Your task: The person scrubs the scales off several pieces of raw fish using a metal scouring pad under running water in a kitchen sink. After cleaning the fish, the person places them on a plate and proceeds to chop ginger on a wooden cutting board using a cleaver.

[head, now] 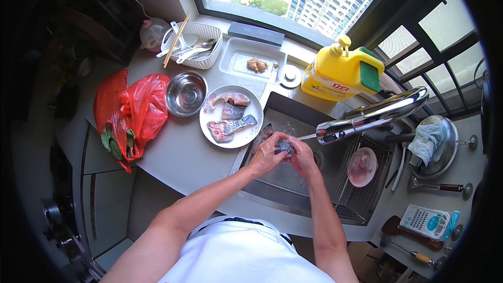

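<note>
Over the stainless steel sink (275, 186), my left hand (267, 155) and my right hand (303, 157) together hold a dark-scaled piece of fish (284, 147). Fingers of both hands cover much of it. Water streams from the chrome faucet's spray head (328, 133) towards the hands. More fish (264, 133) lies in the sink beyond my left hand, partly hidden. On the counter to the left, a white plate (251, 135) carries several cut fish pieces (235, 112).
Left of the plate stand a metal bowl (186, 94) and a red plastic bag (145, 98) with green leaves. Behind are a utensil basket (212, 57), a clear tray (228, 72) with ginger (257, 65), and a yellow detergent jug (326, 70). A pink-stained bowl (362, 167) rests on the sink's wire rack (347, 200).
</note>
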Motion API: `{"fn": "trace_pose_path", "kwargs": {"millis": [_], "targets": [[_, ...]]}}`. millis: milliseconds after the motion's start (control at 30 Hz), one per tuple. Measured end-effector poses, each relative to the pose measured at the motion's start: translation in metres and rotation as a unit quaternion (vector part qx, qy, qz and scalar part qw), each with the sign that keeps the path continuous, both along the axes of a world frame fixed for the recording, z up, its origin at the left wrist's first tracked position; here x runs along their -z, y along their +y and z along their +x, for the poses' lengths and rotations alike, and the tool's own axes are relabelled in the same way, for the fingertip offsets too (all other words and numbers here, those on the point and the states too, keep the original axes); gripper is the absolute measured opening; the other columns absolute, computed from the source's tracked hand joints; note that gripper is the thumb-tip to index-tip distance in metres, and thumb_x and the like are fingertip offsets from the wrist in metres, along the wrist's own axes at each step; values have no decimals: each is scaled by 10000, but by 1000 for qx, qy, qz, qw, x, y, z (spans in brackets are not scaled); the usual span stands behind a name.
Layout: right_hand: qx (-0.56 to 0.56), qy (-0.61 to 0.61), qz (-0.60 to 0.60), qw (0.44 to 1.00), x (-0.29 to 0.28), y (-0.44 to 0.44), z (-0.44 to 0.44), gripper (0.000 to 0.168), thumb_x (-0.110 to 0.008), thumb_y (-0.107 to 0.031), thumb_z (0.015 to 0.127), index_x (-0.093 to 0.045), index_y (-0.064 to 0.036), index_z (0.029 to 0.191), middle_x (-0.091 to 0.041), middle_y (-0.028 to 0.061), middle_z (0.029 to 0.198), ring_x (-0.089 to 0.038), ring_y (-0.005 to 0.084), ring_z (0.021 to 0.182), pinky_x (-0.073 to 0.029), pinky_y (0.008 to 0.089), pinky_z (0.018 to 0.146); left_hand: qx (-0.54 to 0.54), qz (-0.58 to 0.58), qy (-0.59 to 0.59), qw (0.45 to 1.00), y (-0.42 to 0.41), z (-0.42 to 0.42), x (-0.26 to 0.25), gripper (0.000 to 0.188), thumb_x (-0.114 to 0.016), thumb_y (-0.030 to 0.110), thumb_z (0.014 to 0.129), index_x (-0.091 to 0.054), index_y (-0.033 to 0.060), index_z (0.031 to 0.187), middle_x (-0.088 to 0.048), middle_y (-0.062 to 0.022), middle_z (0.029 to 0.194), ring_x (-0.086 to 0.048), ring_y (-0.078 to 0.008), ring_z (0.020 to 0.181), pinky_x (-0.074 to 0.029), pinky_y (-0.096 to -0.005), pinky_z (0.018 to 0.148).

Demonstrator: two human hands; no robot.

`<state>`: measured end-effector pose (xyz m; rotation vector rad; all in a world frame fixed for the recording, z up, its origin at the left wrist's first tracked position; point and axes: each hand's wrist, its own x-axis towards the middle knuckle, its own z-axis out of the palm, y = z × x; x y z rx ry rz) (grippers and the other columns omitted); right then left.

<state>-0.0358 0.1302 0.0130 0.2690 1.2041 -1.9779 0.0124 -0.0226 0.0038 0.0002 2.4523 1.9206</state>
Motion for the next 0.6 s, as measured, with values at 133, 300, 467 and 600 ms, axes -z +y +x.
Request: {"fn": "trace_pose_path", "kwargs": {"millis": [133,300,467,600], "targets": [[-14,19,-7,1000,-4,-4,-2,400,-395,-232,1020,-465,-48,1369,-606,102,1180,-624,205,1028,-552,391,822,24,-174,152,973,-4,5,-6,411,-627,-23,726,-564,71,1121,-568,-153,1008,-587,-360,942,-499,-431,834],[-42,-5,-28,999,-4,-11,0,425,-386,-245,1025,-430,-56,1403,-596,128,1205,-615,215,1072,-541,385,875,61,-172,167,969,-9,14,-13,366,-639,-31,724,-571,71,1068,-528,-153,981,-573,-366,921,-508,-426,809],[-73,-77,-92,990,-9,-14,2,427,-422,-258,1021,-433,-60,1399,-607,145,1180,-649,266,1000,-561,422,815,2,-103,113,988,-19,27,-36,329,-649,-28,736,-556,46,1043,-502,-147,939,-574,-339,866,-514,-408,744],[-89,-38,164,982,9,-4,9,410,-521,-168,961,-486,-42,1349,-627,157,1124,-666,257,882,-572,388,727,-66,-120,45,990,-52,30,-71,319,-647,8,752,-555,48,1055,-487,-133,948,-573,-274,833,-510,-387,700]]}}
